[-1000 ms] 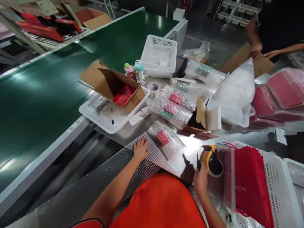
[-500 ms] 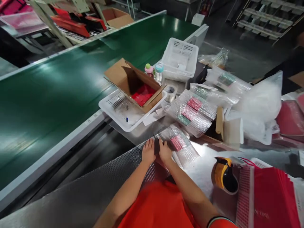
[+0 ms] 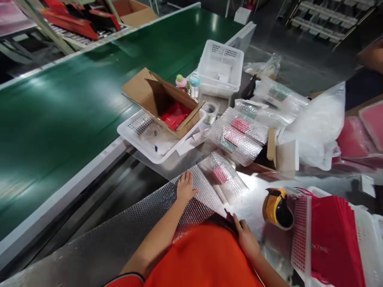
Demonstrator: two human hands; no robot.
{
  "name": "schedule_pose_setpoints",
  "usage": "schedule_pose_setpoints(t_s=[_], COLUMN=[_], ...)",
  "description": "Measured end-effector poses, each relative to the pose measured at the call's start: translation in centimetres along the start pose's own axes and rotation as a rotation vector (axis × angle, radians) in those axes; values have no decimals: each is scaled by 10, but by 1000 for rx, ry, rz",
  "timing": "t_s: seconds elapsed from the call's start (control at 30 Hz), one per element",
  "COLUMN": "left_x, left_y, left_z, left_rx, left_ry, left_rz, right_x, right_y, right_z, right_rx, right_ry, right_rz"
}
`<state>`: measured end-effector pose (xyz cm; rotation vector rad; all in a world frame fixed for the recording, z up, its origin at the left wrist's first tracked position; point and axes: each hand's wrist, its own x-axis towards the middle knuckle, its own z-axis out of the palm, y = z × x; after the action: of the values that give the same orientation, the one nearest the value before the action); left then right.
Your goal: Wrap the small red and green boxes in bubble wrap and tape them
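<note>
My left hand (image 3: 184,188) lies flat on a long sheet of bubble wrap (image 3: 146,217), its fingers stretched forward and thumb out to the right. Low and to the right, close to my body, my right hand (image 3: 247,237) is closed around a slim dark tool (image 3: 229,217) with a narrow tip pointing to the upper left; its exact kind is unclear. A bubble-wrapped pack (image 3: 223,175) with a pink patch lies just beyond the sheet's right end. The yellow and black tape dispenser (image 3: 273,207) stands to the right of my right hand.
A green conveyor belt (image 3: 74,103) runs along the left. Ahead are an open cardboard box (image 3: 143,89) on a white tray (image 3: 161,158), a white basket (image 3: 221,59), a tape roll (image 3: 210,111) and wrapped packs (image 3: 239,135). Red bags (image 3: 332,235) stand at right.
My right hand has left the bubble wrap beside my left hand, moved down and right, and now holds the slim dark tool. My left hand stays on the sheet.
</note>
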<state>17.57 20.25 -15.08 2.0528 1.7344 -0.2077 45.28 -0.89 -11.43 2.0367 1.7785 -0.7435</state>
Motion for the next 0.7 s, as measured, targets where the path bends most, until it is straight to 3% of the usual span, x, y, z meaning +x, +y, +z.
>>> schedule_pose_setpoints(t_s=[0.1, 0.17, 0.3, 0.37, 0.43, 0.5, 0.57, 0.7], left_x=[2, 3, 2, 1, 1, 2, 2, -17], left_y=[3, 5, 3, -3, -12, -23, -39, -93], left_z=[-1, -4, -15, -21, -26, -32, -40, -64], left_rx=[10, 11, 19, 26, 33, 38, 28, -11], left_ry=[11, 20, 66, 127, 145, 116, 85, 83], left_rz=[-29, -65, -58, -56, -91, -121, -133, -243], right_x=[-41, -38, 11, 40, 68, 95, 118, 140], right_y=[63, 74, 40, 15, -8, -25, -37, -45], right_z=[21, 20, -7, -31, -63, -96, -126, -158], right_rx=[34, 41, 77, 130, 167, 149, 90, 18], right_ry=[135, 232, 464, 663, 764, 700, 540, 283], right_rz=[188, 326, 463, 388, 184, -48, -184, -230])
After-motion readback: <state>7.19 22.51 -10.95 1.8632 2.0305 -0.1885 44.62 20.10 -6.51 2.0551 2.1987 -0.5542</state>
